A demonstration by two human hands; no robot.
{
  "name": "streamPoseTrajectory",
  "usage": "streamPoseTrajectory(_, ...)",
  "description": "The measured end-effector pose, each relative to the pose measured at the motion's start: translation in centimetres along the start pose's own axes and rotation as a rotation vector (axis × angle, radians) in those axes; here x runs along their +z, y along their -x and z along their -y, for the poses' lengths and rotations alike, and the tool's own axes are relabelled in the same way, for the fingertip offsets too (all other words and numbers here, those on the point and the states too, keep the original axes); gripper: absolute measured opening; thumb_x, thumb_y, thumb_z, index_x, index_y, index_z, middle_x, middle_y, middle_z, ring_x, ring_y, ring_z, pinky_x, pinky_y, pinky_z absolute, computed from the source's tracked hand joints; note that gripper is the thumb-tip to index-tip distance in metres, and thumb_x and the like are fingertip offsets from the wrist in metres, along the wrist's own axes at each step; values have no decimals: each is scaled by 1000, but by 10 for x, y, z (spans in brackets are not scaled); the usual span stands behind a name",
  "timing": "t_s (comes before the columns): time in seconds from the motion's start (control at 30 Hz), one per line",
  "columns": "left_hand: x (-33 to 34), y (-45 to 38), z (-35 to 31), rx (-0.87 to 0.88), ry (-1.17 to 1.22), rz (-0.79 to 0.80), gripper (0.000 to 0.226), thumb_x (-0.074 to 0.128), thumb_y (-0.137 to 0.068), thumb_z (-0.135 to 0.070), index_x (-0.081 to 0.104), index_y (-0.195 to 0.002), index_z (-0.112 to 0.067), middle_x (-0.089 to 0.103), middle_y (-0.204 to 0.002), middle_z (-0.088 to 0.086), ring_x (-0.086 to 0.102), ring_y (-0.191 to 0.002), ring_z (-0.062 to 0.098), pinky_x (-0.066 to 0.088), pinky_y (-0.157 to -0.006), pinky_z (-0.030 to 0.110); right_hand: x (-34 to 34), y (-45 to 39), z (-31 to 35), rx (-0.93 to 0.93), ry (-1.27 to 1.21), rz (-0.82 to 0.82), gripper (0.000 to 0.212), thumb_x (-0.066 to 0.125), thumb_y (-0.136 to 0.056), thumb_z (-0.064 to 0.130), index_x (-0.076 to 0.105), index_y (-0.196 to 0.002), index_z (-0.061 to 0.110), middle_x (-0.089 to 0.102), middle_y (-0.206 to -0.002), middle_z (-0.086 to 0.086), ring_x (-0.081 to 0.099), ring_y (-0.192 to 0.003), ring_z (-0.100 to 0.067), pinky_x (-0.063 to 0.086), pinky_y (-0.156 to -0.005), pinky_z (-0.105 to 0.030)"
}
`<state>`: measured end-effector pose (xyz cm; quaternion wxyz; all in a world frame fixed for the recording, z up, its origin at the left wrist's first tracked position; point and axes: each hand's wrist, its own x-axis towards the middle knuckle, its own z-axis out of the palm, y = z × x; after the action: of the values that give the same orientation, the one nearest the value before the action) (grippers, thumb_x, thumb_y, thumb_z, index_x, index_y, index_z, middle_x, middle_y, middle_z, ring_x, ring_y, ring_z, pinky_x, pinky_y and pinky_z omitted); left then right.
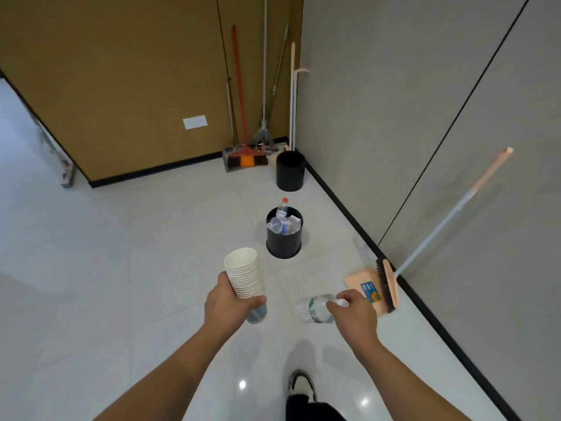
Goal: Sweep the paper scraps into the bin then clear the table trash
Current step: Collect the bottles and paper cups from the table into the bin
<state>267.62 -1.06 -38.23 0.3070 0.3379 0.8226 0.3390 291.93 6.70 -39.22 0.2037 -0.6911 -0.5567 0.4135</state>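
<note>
Paper cups (244,273) within left-hand fingers (258,300).

Bright, even overhead light; ceiling lamps glare on the glossy floor (91,238); wide-angle bending and softness at edges.
</note>
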Motion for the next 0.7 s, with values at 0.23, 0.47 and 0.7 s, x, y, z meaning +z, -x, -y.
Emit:
streamPoseTrajectory(0.23,26,-130,-46,-55,19,35,86,87,-62,-47,39,-129,-23,56,-115,-6,57,-101,19,53,-80,31,20,-140,53,57,100,74,28,75,-83,27,68,-108,17,67,-107,-8,60,-92,-22,43,-74,-28)
streamPoseTrajectory(0.47,39,-281,-69,-134,42,48,72,84,-71,-38,41,-126,-21,57,-112,-5,55,-98,20,49,-85,37,64,-267,110,85,141,94,26,77,-84,24,69,-106,12,68,-105,-11,62,-96,-26,51,-85,-33)
streamPoseTrajectory(0.7,56,-462,-77,-242,58,162,68,87,-61,-37,46,-115,-27,60,-102,-9,59,-90,16,47,-72,30,131,-398,164,224,259,84,25,73,-83,20,70,-105,10,70,-95,-8,57,-80,-19,39,-67,-25)
